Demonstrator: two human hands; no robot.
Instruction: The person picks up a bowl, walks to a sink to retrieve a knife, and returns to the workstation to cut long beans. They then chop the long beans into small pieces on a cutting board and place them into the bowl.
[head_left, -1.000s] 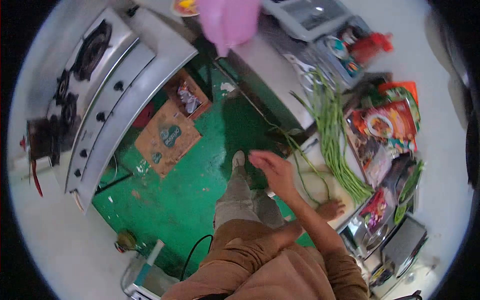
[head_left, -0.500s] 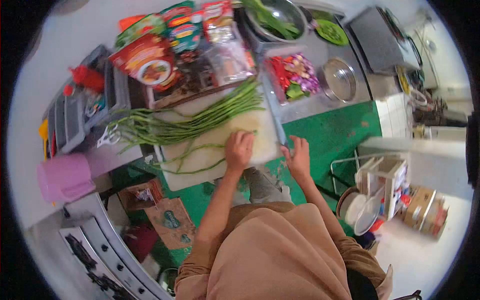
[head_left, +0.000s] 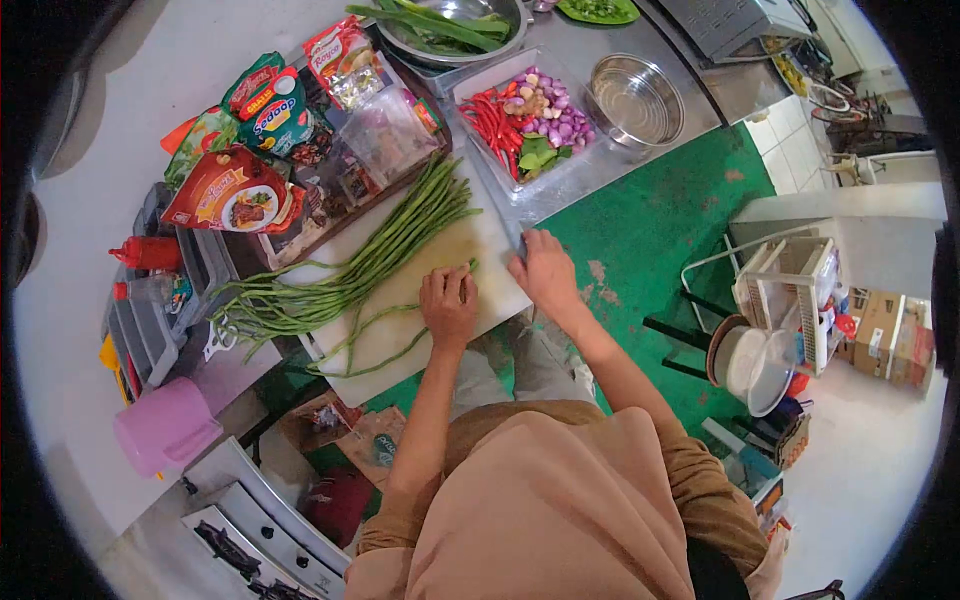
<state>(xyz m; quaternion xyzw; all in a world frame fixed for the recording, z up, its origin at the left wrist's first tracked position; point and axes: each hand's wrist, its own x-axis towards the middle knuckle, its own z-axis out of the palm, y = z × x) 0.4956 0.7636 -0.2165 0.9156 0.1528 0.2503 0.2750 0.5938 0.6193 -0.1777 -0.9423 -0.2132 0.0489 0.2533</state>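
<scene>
- The left hand [head_left: 448, 308] has its fingers bent down over a few loose beans [head_left: 403, 352], pinching them against the cutting board [head_left: 495, 248], a green end poking out at the fingertips
- The right hand [head_left: 547, 277] is half curled by the board's edge; I can't tell what it's gripping, if anything
- The big bunch of long beans [head_left: 365, 265] lies across the board, beyond the left hand
- Past the board sits a tub of chillies and shallots [head_left: 459, 90], beside a steel bowl [head_left: 684, 112]

A green floor [head_left: 670, 235], scuffed in patches, meets white tiles [head_left: 789, 140] at the far right. Pale walls [head_left: 100, 170] enclose the room; a silvery stove [head_left: 265, 530] stands near left, cardboard boxes [head_left: 880, 330] right.
</scene>
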